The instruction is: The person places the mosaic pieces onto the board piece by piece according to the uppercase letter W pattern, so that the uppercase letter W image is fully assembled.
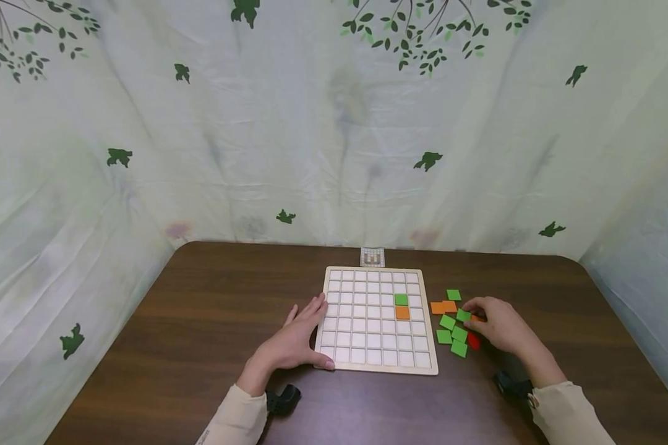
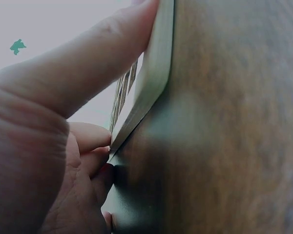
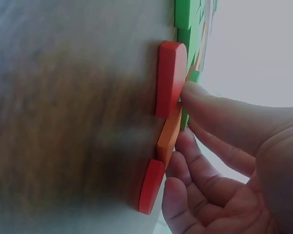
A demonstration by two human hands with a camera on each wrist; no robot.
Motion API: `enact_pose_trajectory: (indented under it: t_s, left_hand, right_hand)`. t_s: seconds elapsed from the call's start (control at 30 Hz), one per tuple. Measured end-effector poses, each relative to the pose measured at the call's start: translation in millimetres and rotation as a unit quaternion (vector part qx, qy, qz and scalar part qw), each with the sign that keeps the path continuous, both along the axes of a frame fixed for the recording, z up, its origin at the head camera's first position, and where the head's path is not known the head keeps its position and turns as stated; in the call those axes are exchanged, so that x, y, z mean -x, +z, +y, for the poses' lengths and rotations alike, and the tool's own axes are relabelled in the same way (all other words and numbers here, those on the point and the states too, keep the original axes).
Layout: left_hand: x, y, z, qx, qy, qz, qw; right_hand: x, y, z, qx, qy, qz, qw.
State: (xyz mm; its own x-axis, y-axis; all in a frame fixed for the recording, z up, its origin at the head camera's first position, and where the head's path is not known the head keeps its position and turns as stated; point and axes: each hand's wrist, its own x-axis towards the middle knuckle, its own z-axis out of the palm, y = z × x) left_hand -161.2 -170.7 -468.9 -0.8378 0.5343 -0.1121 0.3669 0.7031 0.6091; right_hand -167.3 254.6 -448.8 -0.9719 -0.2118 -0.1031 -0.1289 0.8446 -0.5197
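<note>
A white gridded board (image 1: 359,342) with a pale wooden frame lies on the table. One green tile (image 1: 401,300) and one orange tile (image 1: 402,313) sit on its grid, one above the other. At the board's left side rests my left hand (image 1: 295,340), fingers extended along the edge and thumb at the near-left corner. To the right of the board, my right hand (image 1: 501,322) pinches a green square tile (image 1: 464,315) between thumb and forefinger, over the loose tiles. In the right wrist view, red tiles (image 3: 171,80) and an orange tile (image 3: 169,134) lie beside the fingers.
Several loose green tiles (image 1: 459,334), two orange tiles (image 1: 443,307) and a red piece (image 1: 473,340) lie right of the board. A small patterned card (image 1: 372,257) is behind the board on the brown table (image 1: 228,296). A leaf-print curtain (image 1: 312,123) hangs around the table.
</note>
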Motion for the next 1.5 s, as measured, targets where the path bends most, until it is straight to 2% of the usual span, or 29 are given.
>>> enact_pose_trajectory:
  t_s: [0.5, 1.0, 1.17, 1.4, 1.5]
  left_hand:
    - [-0.6, 0.9, 1, -0.005, -0.001, 0.003, 1.0000]
    - [-1.0, 0.4, 2, -0.010, -0.002, 0.005, 0.9999]
    - [-0.1, -0.7, 1, -0.005, -0.005, 0.002, 1.0000]
    - [0.9, 0.0, 0, -0.001, -0.002, 0.000, 1.0000]
    - [0.6, 0.6, 1, -0.001, -0.003, 0.002, 1.0000]
  right_hand:
    - [-4.2, -2.0, -15, 0.010, 0.011, 0.042, 0.999]
    - [-5.3, -1.6, -40, 0.007, 0.039, 0.047, 0.998]
    - [-5.6, -1.2, -46, 0.018, 0.046, 0.047, 0.998]
    - [-5.6, -0.1, -55, 0.031, 0.070, 0.072, 0.994]
    - [-5.8, 0.8, -60, 0.032, 0.070, 0.064, 0.995]
